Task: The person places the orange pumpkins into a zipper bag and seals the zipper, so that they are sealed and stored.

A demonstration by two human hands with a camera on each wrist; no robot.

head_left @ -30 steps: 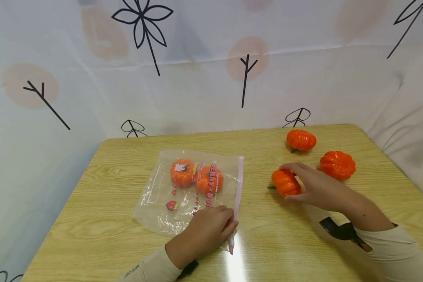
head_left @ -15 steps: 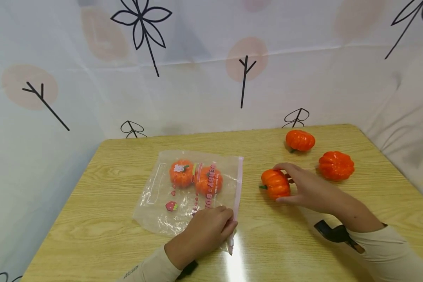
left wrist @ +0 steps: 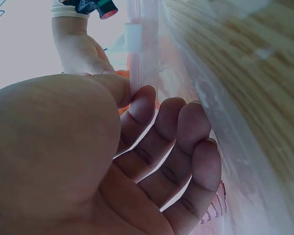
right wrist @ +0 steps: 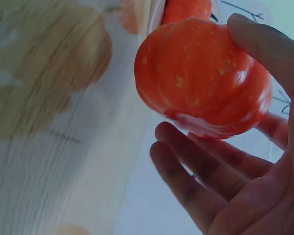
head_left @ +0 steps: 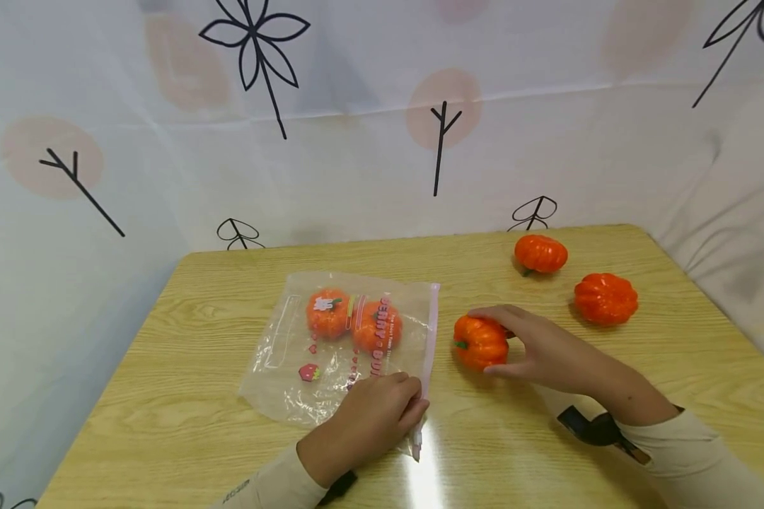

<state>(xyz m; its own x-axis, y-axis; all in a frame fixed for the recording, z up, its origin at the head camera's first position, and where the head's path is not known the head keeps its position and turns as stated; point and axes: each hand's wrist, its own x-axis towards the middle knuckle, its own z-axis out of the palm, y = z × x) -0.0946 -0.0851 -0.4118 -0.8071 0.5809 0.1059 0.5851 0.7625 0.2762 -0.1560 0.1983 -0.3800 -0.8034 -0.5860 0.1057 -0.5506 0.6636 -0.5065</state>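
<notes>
A clear zip bag (head_left: pixel 280 385) printed with pink letters and a strawberry lies flat, two small orange pumpkins (head_left: pixel 327 312) inside it. My left hand (head_left: pixel 372 413) pinches the bag's zip edge near its lower corner; in the left wrist view, thumb and forefinger meet on the pink strip beside a white slider (left wrist: pixel 134 38). Right of the bag's mouth, my right hand (head_left: pixel 541 350) grips another small pumpkin (head_left: pixel 480 343) with a green stem pointing left. The right wrist view has thumb and fingers around that pumpkin (right wrist: pixel 201 78).
Two more orange pumpkins lie on the wooden table (head_left: pixel 184 339): one at the back right (head_left: pixel 540 254), the other farther right (head_left: pixel 606 299), beyond my right hand. A patterned white cloth (head_left: pixel 356 177) hangs behind the table.
My right hand has moved left with the pumpkin, closer to the bag's mouth. The left hand and the bag have stayed in place.
</notes>
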